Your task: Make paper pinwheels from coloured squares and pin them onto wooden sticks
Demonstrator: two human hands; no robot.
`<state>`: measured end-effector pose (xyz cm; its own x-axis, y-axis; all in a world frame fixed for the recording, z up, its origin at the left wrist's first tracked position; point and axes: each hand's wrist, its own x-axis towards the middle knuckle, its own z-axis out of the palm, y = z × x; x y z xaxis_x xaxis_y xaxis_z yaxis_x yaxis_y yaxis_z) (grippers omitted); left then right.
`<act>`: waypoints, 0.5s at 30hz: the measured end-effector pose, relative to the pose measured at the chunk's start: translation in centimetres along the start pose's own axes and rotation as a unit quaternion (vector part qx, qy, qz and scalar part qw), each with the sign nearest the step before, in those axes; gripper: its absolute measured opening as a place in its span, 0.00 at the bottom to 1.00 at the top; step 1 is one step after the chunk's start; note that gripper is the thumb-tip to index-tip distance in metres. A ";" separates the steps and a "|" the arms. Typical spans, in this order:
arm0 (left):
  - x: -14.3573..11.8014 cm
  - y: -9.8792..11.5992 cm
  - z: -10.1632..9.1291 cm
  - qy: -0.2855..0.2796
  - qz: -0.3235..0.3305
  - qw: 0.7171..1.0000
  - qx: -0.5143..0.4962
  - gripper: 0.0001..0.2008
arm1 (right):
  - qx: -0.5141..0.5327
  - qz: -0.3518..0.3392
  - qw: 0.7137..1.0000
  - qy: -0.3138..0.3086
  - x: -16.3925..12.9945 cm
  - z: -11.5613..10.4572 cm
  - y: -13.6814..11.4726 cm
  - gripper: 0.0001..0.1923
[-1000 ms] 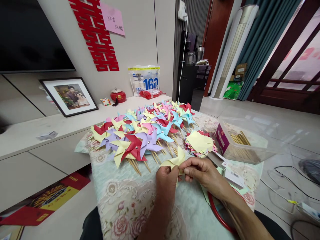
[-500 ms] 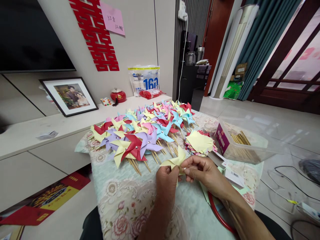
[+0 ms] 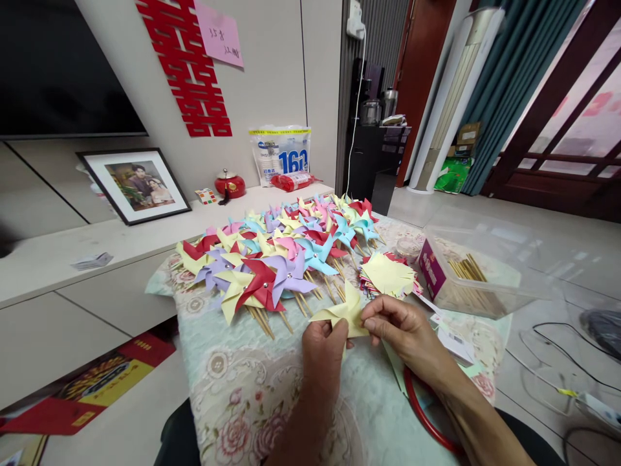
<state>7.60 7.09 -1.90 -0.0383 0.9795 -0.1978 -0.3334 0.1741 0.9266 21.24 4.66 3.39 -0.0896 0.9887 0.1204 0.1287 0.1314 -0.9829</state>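
Note:
Over the near side of the cloth-covered table, my left hand (image 3: 324, 359) pinches a pale yellow paper pinwheel (image 3: 348, 307) between thumb and fingers. Some of its blades are folded in towards the middle. My right hand (image 3: 410, 331) is closed at the paper's right edge, thumb and forefinger together on a corner; anything small between those fingertips is hidden. Just beyond my hands lie many finished pinwheels (image 3: 262, 285) in red, yellow, purple, pink and blue, on thin sticks. A stack of cut paper sheets (image 3: 389, 274) rests behind my right hand.
A clear plastic box (image 3: 504, 294) with golden sticks (image 3: 468, 272) stands at the right of the table. Near my right forearm are a small white box (image 3: 456, 346) and a red ring-shaped handle (image 3: 427, 421). A low cabinet (image 3: 39, 278) runs along the left.
My right hand has shifted slightly right, from the pinwheel's centre to its right edge. More of the paper's right side now shows. My left hand keeps its grip.

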 end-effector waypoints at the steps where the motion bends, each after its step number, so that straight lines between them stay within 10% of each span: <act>1: 0.0 0.1 0.1 0.002 0.001 1.000 -0.004 0.12 | -0.034 -0.029 0.999 0.017 0.0 -0.1 0.0 0.08; 5: 0.0 0.0 0.1 0.003 0.006 1.000 -0.013 0.14 | -0.157 -0.118 0.978 0.075 0.0 -0.3 0.5 0.08; 15: 0.0 -0.3 0.1 -0.010 0.030 0.999 -0.009 0.11 | -0.173 -0.071 0.981 0.058 0.1 0.8 1.4 0.07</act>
<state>7.80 7.05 -2.19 -0.0409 0.9900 -0.1348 -0.3488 0.1123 0.9304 20.62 4.92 1.90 -0.0204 0.9575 0.2878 0.4523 0.2656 -0.8514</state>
